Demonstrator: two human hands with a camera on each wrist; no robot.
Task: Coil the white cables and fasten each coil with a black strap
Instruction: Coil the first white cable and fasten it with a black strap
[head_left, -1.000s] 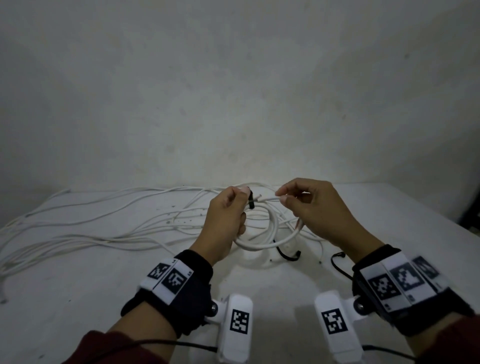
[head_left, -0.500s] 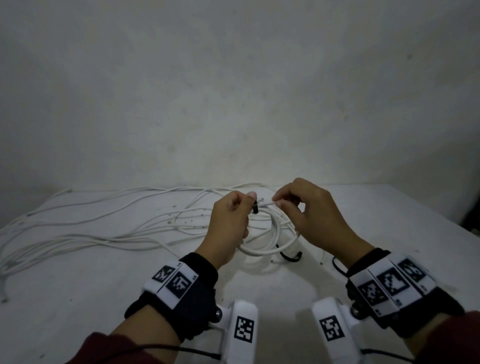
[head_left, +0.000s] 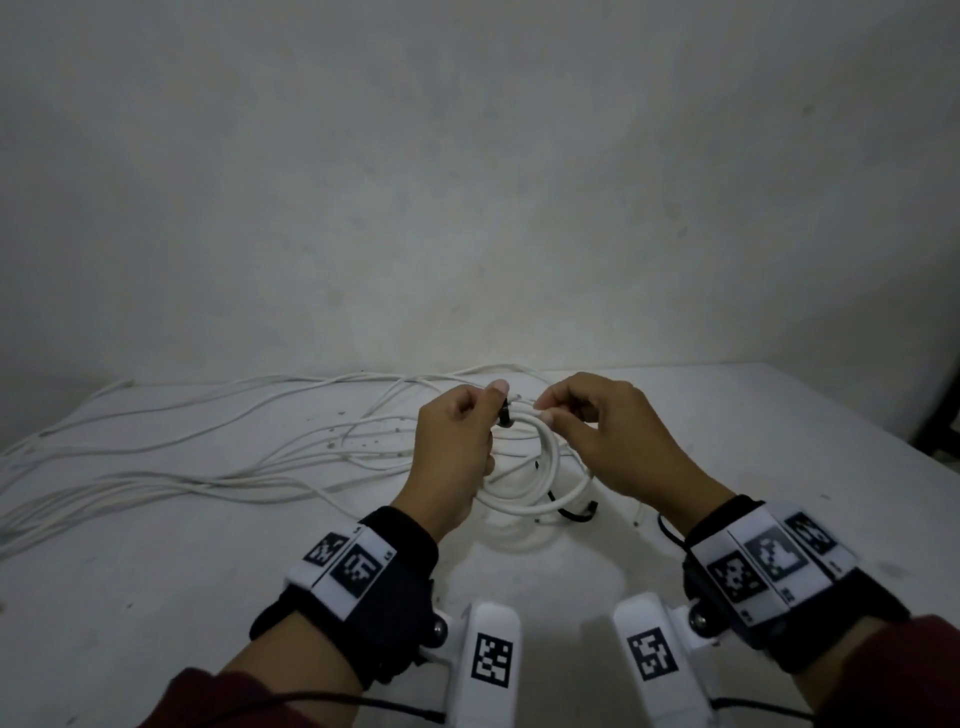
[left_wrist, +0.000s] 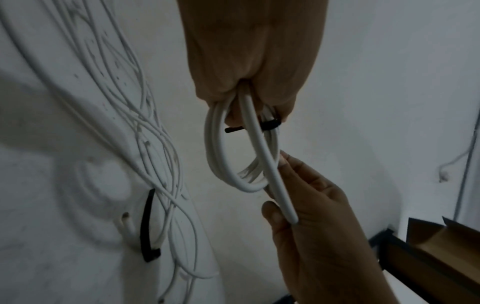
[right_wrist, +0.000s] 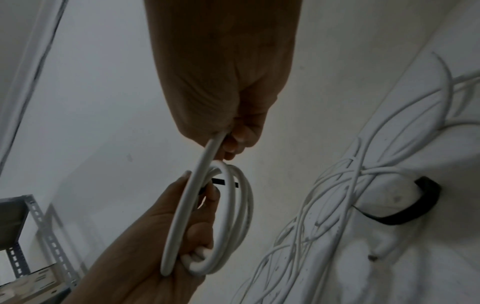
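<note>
A white cable coil (head_left: 550, 470) hangs above the table between my hands. My left hand (head_left: 496, 402) grips the top of the coil (left_wrist: 223, 156), with a black strap (head_left: 504, 418) round the strands by its thumb. In the left wrist view the strap (left_wrist: 270, 124) crosses the strands just below the fingers. My right hand (head_left: 543, 410) pinches one strand of the cable (right_wrist: 207, 156) close to the strap (right_wrist: 221, 182). That strand (left_wrist: 278, 197) runs across the front of the coil (right_wrist: 233, 205).
Several loose white cables (head_left: 208, 467) trail across the table (head_left: 156, 597) to the left. A spare black strap (head_left: 574, 513) lies under the coil, another black piece (head_left: 667, 530) by my right wrist. A cardboard box (left_wrist: 441, 246) and a metal shelf (right_wrist: 26, 226) stand off the table.
My right hand has crept left along the cable toward my left hand, and the gap between the fingertips has narrowed. The coil stays in my left hand.
</note>
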